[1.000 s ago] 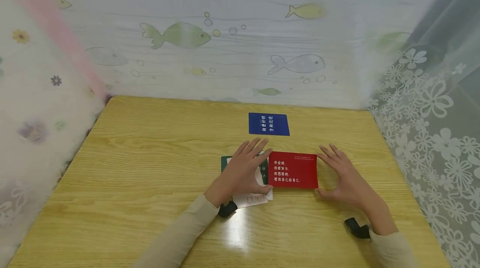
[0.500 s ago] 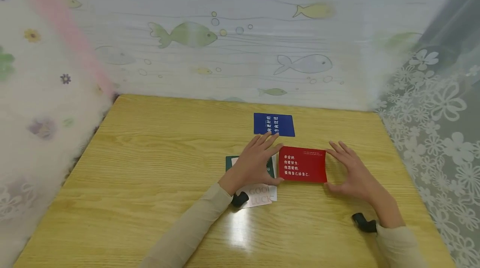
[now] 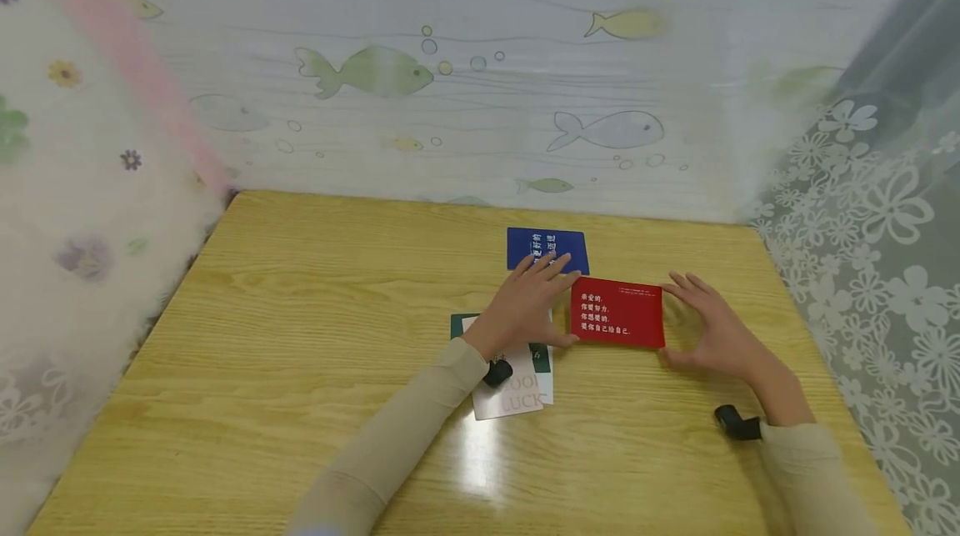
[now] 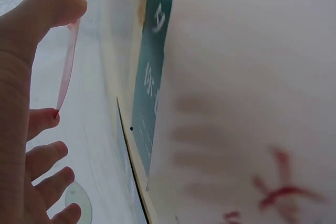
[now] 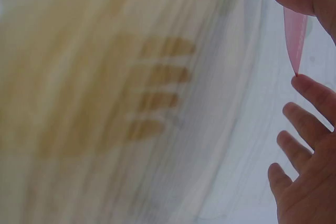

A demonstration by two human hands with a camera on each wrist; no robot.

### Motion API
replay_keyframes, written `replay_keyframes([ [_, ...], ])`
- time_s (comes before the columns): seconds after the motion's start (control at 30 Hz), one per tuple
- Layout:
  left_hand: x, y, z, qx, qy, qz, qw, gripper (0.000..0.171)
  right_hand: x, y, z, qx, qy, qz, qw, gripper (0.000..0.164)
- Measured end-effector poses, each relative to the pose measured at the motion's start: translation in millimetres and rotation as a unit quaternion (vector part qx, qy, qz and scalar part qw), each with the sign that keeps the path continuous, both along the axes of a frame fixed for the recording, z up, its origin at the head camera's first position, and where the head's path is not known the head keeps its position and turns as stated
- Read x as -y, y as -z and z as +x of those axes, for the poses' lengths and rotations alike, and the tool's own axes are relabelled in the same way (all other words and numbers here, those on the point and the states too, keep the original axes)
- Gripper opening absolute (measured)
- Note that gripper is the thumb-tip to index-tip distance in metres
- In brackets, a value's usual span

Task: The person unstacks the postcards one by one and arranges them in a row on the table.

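Note:
A red card with white writing is held above the table between both hands. My left hand grips its left edge, thumb at the near corner and index finger at the far corner. At the right edge, my right hand holds it the same way, other fingers spread. In the left wrist view the card appears nearly edge-on between thumb and index finger; the right wrist view shows the card likewise. Beyond the left fingertips, partly covered by them, lies a blue card.
Under the left hand and wrist lie overlapping cards: a green card and a pale card reading "LUCK". They rest on a wood-grain table. A fish-patterned curtain hangs behind, with a lace curtain at the right.
Both hands have carried the red card away from the body and slightly right, toward the blue card. The left fingers now overlap the blue card in the head view.

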State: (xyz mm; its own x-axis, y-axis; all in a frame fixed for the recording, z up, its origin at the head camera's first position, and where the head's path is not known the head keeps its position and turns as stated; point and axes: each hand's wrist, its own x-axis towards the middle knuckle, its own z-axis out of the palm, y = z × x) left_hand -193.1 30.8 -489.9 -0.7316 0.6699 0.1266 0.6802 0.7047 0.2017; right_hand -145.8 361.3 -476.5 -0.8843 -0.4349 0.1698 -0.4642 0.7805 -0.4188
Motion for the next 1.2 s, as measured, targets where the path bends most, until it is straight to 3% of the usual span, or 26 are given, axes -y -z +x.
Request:
replay_keyframes([
  [0.27,-16,-3.3,-30.2,-0.003,-0.001,-0.012,0.9999,0.098,-11,-0.9,-29.0,0.002,-0.002,0.005,1.0,0.091],
  [0.6,-30,6.0,-66.0,0.004,0.036,-0.013,0.9993,0.1,-24,1.8,-57.3,0.013,0.002,0.041,0.999,0.093],
  [0.83,-38,3.7,-80.3,0.027,0.027,-0.029,0.9989,0.097,-27,-2.7,-75.6,0.048,0.008,0.082,0.995,0.092],
  [1.07,-49,9.7,-87.8,0.045,0.017,-0.034,0.9983,0.097,-34,-7.9,-84.8,0.132,0.037,0.062,0.989,0.09],
  [1.2,-56,15.4,-90.3,0.061,0.009,-0.029,0.9977,0.096,-38,-10.1,-88.2,0.155,0.043,0.071,0.984,0.091],
])
